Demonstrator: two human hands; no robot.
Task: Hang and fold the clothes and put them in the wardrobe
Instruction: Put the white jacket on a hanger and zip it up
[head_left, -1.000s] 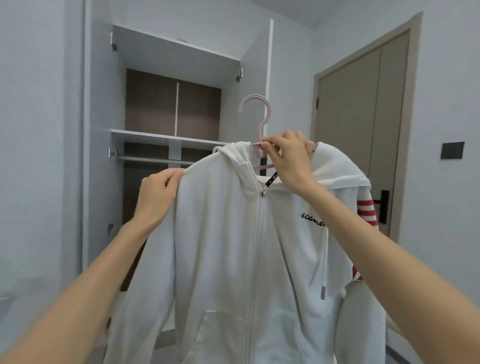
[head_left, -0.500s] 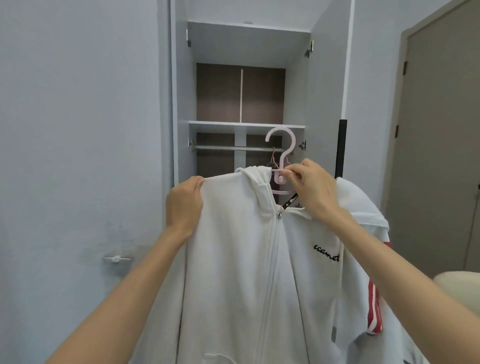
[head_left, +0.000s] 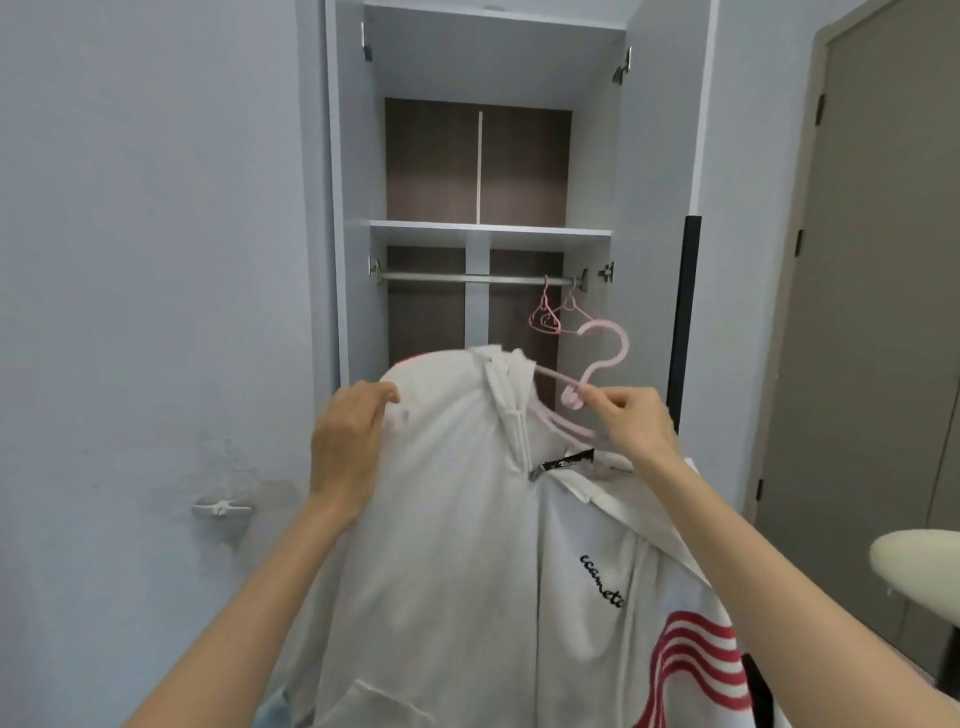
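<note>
Hoodie: A white zip-up hoodie (head_left: 457, 519) hung in mid-air in front of the open wardrobe, outside it. It filled the view from the centre down to 6 o'clock. Black script lettering crossed the chest, and red stripes showed on a sleeve at 4 o'clock.

Hanger: A pale pink plastic hanger (head_left: 597, 358) sat tilted in the hoodie's neck opening, its hook leaning toward 1 o'clock. One arm ran into the collar toward 10 o'clock. The hook was below the rail and clear of it.

Left hand: The left hand (head_left: 348, 441), at 9 o'clock from the collar, gripped the hoodie's shoulder, with its fingers curled into the cloth.

Right hand: The right hand (head_left: 631, 423), at 3 o'clock from the collar, pinched the hanger's neck just under the hook between thumb and fingertips.

Wardrobe: A grey wardrobe (head_left: 353, 208) stood open at 12 o'clock, with a dark brown back panel and a white shelf (head_left: 488, 231) above a metal rail (head_left: 467, 279).

Spare hangers: Two thin pink wire hangers (head_left: 550, 317) hung at the rail's right end, at 11 o'clock from the held hook.

Surroundings: A small white wall hook (head_left: 222, 508) sat at 9 o'clock, a brown room door (head_left: 883, 312) at 3 o'clock, and a cream rounded surface (head_left: 919, 566) at 4 o'clock.
</note>
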